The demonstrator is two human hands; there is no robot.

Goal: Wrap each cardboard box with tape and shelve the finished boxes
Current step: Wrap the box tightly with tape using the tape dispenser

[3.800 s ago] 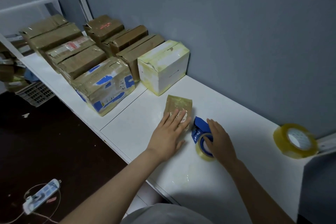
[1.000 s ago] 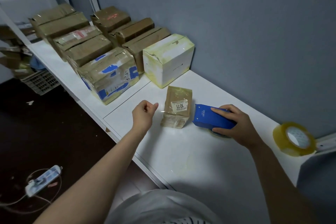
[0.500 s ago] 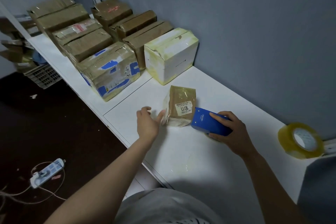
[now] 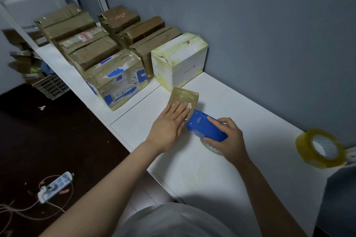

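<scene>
- The small cardboard box (image 4: 184,97), wrapped in glossy tape, lies flat on the white counter (image 4: 212,177).
- The left hand (image 4: 169,127) rests palm-down on the near end of the small cardboard box, its fingers (image 4: 181,107) straight and pressed flat, curled round nothing.
- The right hand (image 4: 229,140) grips the blue tape dispenser (image 4: 206,128), fingers wrapped over its body; the dispenser's nose touches the near right edge of the small cardboard box.
- A white box (image 4: 179,59) stands just beyond the small cardboard box, against the wall.
- A blue-patched box (image 4: 115,77) sits to the left of the small cardboard box, with rows of brown taped boxes (image 4: 92,52) farther off.
- A spare tape roll (image 4: 319,148) lies well to the right of the small cardboard box.
</scene>
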